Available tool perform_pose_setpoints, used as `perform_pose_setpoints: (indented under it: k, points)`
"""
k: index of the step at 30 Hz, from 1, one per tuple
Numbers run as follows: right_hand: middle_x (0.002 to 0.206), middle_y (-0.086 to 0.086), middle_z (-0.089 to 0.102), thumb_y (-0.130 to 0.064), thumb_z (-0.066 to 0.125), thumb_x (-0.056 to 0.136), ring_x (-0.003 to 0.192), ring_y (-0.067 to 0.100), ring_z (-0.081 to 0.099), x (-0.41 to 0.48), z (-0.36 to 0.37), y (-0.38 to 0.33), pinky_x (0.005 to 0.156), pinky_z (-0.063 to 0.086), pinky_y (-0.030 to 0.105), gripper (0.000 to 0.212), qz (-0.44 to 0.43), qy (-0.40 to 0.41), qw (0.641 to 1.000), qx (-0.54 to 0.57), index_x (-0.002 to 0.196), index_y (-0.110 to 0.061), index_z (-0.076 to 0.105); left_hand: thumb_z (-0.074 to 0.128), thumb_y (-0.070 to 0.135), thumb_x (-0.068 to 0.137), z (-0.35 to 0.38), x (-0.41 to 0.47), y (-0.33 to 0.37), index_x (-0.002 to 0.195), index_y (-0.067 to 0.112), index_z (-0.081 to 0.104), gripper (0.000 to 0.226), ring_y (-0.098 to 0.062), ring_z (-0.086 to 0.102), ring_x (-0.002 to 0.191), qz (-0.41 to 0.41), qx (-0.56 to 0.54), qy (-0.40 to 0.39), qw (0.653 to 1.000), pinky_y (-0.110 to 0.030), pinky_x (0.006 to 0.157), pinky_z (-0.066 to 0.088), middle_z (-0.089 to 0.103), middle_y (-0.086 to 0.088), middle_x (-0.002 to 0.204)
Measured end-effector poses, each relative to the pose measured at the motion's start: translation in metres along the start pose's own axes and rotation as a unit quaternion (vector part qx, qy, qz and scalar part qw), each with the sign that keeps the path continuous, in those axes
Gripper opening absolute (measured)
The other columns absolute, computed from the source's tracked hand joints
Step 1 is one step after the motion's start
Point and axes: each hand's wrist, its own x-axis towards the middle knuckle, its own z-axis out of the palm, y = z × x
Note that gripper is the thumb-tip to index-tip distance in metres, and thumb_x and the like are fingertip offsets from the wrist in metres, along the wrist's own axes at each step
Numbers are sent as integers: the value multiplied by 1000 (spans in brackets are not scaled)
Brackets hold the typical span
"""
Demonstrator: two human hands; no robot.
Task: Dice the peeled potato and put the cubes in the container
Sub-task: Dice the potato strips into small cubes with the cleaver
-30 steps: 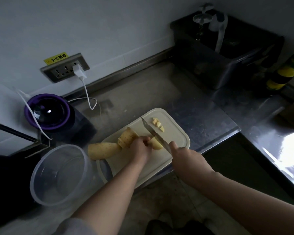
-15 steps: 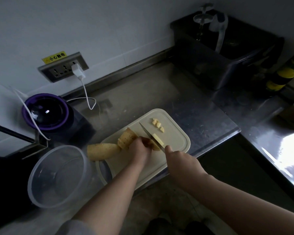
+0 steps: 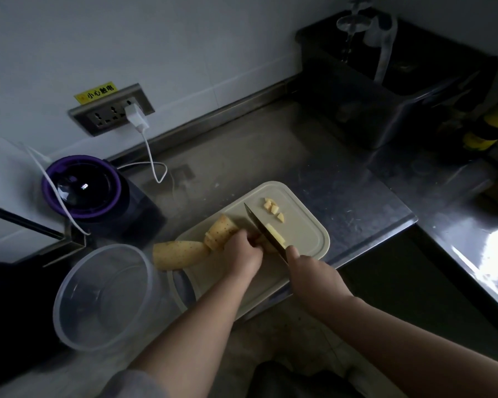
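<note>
A pale cutting board [image 3: 305, 228] lies on the steel counter. My left hand [image 3: 243, 249] holds down a piece of peeled potato [image 3: 220, 231] on the board. My right hand [image 3: 311, 271] grips a knife [image 3: 263, 229], whose blade stands on the board just right of my left fingers. A cut potato strip [image 3: 275, 233] lies against the blade's right side. A few small cubes [image 3: 273, 209] lie at the board's far end. Another potato chunk [image 3: 179, 254] hangs over the board's left edge. A clear round container [image 3: 104, 297], with nothing in it, stands to the left.
A purple-rimmed black appliance [image 3: 82, 186] stands behind the container, with a white cable [image 3: 153, 165] running to the wall socket [image 3: 112, 110]. A dark sink basin [image 3: 391, 90] sits at the back right. The counter edge drops off just right of the board.
The knife came down through the potato and a strip fell away to the right of the blade. My left hand has stayed on the potato piece.
</note>
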Motion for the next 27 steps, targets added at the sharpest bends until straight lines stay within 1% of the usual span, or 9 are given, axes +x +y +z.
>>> perform_pose_setpoints:
  k: [2, 4, 5, 7, 10, 13, 17, 25, 27]
  points:
    - [83, 0, 56, -14, 48, 100, 76, 15, 66, -3, -4, 0, 69, 60, 32, 48, 1, 5, 1000, 15, 142, -19, 26, 59, 5, 91, 0, 1, -2, 117, 6, 61, 27, -24, 58, 115, 7, -9, -5, 1000, -29, 94, 44, 64, -10, 119]
    - [82, 0, 57, -13, 50, 99, 72, 15, 66, -7, -8, 0, 67, 60, 32, 46, -5, 19, 1000, 24, 139, -20, 28, 60, 6, 90, 1, 3, -4, 106, 10, 63, 16, -22, 60, 111, 4, -44, -20, 999, -29, 94, 45, 66, -6, 108]
    - [80, 0, 56, -12, 50, 98, 69, 14, 64, -8, -10, 0, 64, 60, 30, 47, -8, 25, 999, 23, 139, -20, 28, 59, 5, 91, 0, 2, -4, 97, 13, 62, 10, -23, 61, 109, -2, -72, -29, 997, -30, 93, 47, 65, -4, 100]
    - [77, -1, 54, -11, 49, 98, 65, 14, 61, -11, -14, -1, 60, 56, 29, 47, -12, 31, 999, 20, 139, -19, 28, 57, 2, 91, 0, 0, -5, 90, 14, 57, 12, -29, 62, 107, -13, -131, -36, 991, -36, 95, 50, 61, -5, 95]
    - [79, 1, 57, -9, 48, 98, 72, 18, 66, -14, -18, -5, 63, 57, 33, 47, -19, 29, 999, 18, 140, -17, 29, 54, -2, 92, -2, -1, -8, 103, 8, 56, 15, -30, 60, 110, -13, -159, -30, 987, -42, 98, 49, 60, -9, 102]
    - [80, 2, 57, -9, 47, 99, 70, 16, 64, -16, -16, -8, 61, 55, 30, 47, -23, 22, 999, 18, 142, -16, 27, 55, 2, 93, -2, -3, -9, 108, 6, 59, 16, -27, 62, 107, -10, -150, -26, 988, -36, 94, 50, 64, -13, 105]
    - [74, -2, 50, -12, 45, 101, 59, 9, 50, -16, -10, -11, 49, 41, 22, 52, -26, 23, 999, 18, 147, -15, 22, 58, 5, 92, 0, -3, -10, 108, 2, 63, 18, -24, 63, 104, -4, -115, -7, 993, -24, 82, 46, 67, -15, 106]
    - [71, -3, 46, -13, 45, 102, 54, 6, 45, -15, -6, -15, 45, 36, 18, 56, -30, 31, 999, 2, 151, -14, 18, 60, 4, 90, 1, 0, -9, 107, -1, 64, 19, -23, 63, 105, -13, -110, -2, 994, -21, 80, 43, 68, -14, 106]
    - [71, -3, 47, -14, 45, 102, 54, 6, 45, -15, -7, -14, 45, 35, 18, 54, -29, 31, 999, 7, 150, -14, 19, 58, 4, 91, 0, 0, -8, 106, 0, 63, 16, -19, 62, 100, -12, -120, -9, 993, -19, 79, 43, 66, -10, 101]
